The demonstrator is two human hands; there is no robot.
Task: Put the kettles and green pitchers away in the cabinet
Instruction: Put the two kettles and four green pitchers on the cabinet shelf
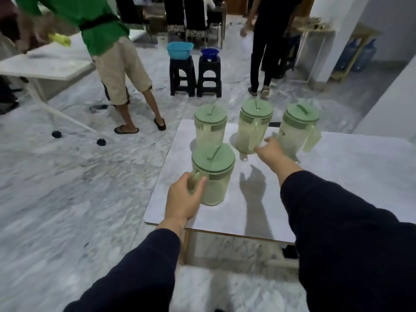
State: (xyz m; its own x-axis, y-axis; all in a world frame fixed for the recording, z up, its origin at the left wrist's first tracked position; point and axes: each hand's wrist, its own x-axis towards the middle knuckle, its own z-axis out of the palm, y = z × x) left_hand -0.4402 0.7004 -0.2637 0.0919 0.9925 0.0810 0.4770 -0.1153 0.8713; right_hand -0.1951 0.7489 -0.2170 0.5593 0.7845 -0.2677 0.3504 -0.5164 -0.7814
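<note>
- Green pitchers, four of them, stand upright with lids on at the left end of the white table (337, 188) in front of you.
- The nearest pitcher (213, 174) sits close to the table's left edge, with the rear left pitcher (210, 126) just behind it.
- The middle pitcher (254, 126) and the far right pitcher (297, 129) stand side by side further back, their handles turned roughly towards you and to the right.
- Your left hand (183, 199) is wrapped around the handle of the nearest pitcher, fingers curled through it and thumb on top; the pitcher's base looks to rest on the table.
- Your right hand (272, 150) reaches out with the fingers spread, the fingertips at the handle of the middle pitcher; you have not closed on it, and whether you touch it I cannot tell.
- Your two hands are apart, each at its own pitcher.
- Beyond the table, two black stools (195, 77) stand on the marble floor, one carrying a light blue basin (180, 50) and the other a dark blue bowl (210, 54).
- A person in a green top (90, 21) stands at the left beside another white table (45, 66).
</note>
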